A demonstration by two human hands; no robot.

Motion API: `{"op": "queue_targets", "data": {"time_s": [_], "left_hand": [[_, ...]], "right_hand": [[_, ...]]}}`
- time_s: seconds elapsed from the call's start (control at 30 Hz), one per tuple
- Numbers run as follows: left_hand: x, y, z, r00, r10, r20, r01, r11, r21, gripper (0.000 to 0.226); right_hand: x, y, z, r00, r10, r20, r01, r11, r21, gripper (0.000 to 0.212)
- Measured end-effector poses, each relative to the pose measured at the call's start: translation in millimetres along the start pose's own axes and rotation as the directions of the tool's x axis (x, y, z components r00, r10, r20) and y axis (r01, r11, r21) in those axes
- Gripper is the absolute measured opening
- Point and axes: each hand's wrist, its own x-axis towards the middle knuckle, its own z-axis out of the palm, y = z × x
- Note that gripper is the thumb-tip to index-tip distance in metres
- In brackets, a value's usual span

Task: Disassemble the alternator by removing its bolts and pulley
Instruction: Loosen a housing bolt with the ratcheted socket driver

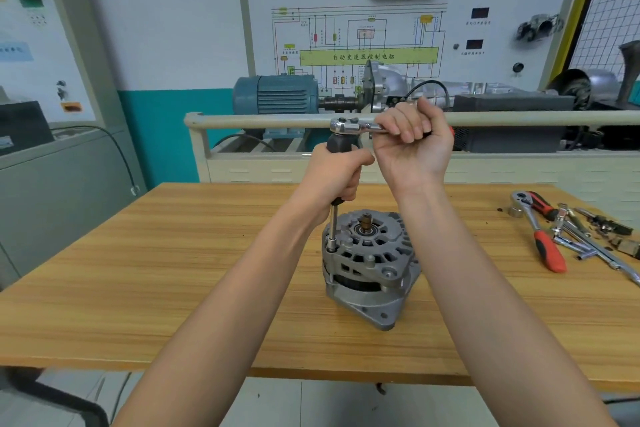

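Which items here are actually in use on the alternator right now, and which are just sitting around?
In use:
alternator
black-handled driver, gripped by left hand
ratchet wrench, gripped by right hand

Lying about:
red-handled ratchet
loose chrome tools
blue motor

The yellow-green bar [369,56] on the wiring-diagram board [398,28] reads "自动变速器控制电脑"; the board's smaller labels are illegible.

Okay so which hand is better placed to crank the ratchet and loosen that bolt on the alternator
The right hand: it grips the ratchet handle atop the driver. The left hand holds the driver's black grip, steadying its shaft on the alternator bolt.
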Motion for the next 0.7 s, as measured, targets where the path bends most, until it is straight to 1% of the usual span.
{"op": "queue_targets", "data": {"time_s": [0.13,0.2,0.27,0.3,0.37,0.4,0.43,0.5,0.53,0.57,0.6,0.63,0.67,0.7], "left_hand": [[4.4,-4.3,-8.7,0.997,0.014,0.071,-0.012,1.000,-0.017,0.048],[4.5,-4.9,-13.2,0.988,0.030,0.155,-0.021,0.998,-0.060,0.047],[3.6,-6.1,-17.9,0.968,0.044,0.246,-0.011,0.991,-0.134,0.040],[2.8,-7.6,-18.9,0.964,0.053,0.262,-0.013,0.988,-0.154,0.038],[1.0,-12.2,-16.9,0.972,0.065,0.224,-0.033,0.989,-0.142,0.045],[0.3,-14.5,-14.5,0.979,0.068,0.190,-0.044,0.991,-0.127,0.048],[0.1,-15.7,-12.5,0.984,0.069,0.162,-0.051,0.992,-0.112,0.050],[-0.4,-16.3,-9.8,0.989,0.069,0.129,-0.056,0.993,-0.101,0.051],[-0.8,-15.9,-9.5,0.990,0.071,0.120,-0.058,0.993,-0.105,0.050],[-0.8,-15.9,-9.9,0.991,0.072,0.114,-0.060,0.992,-0.110,0.050],[-0.6,-16.6,-10.6,0.991,0.073,0.110,-0.060,0.992,-0.115,0.050],[-0.4,-17.3,-11.2,0.992,0.074,0.105,-0.061,0.991,-0.118,0.051],[-0.4,-17.9,-11.2,0.992,0.077,0.101,-0.065,0.991,-0.121,0.051],[-0.3,-18.5,-10.9,0.992,0.080,0.098,-0.067,0.990,-0.123,0.051]], "right_hand": [[4.8,2.9,-1.6,0.999,0.010,-0.030,-0.010,1.000,0.003,0.040],[6.0,1.7,-1.4,0.999,0.019,-0.044,-0.018,1.000,0.012,0.041],[5.6,0.3,-0.5,0.998,0.029,-0.050,-0.028,0.999,0.024,0.042],[4.9,-0.1,0.1,0.998,0.028,-0.058,-0.027,0.999,0.022,0.043],[3.3,-0.2,1.3,0.995,-0.003,-0.096,0.001,1.000,-0.013,0.046],[1.8,-0.4,2.3,0.992,-0.026,-0.127,0.018,0.998,-0.065,0.046],[-0.1,-0.7,3.9,0.986,-0.054,-0.159,0.028,0.987,-0.157,0.043],[-5.5,-4.9,6.7,0.964,-0.131,-0.230,0.028,0.914,-0.405,0.029],[-7.8,-9.2,7.8,0.943,-0.216,-0.254,0.050,0.845,-0.533,0.022],[-9.3,-15.5,8.8,0.902,-0.350,-0.253,0.101,0.741,-0.664,0.016],[-11.6,-22.2,11.0,0.842,-0.498,-0.208,0.156,0.594,-0.789,0.016],[-14.8,-28.4,14.9,0.778,-0.618,-0.113,0.196,0.410,-0.891,0.024],[-18.1,-32.6,19.8,0.741,-0.670,0.040,0.233,0.202,-0.951,0.030],[-21.6,-33.1,25.5,0.749,-0.626,0.218,0.265,-0.019,-0.964,0.031]]}}
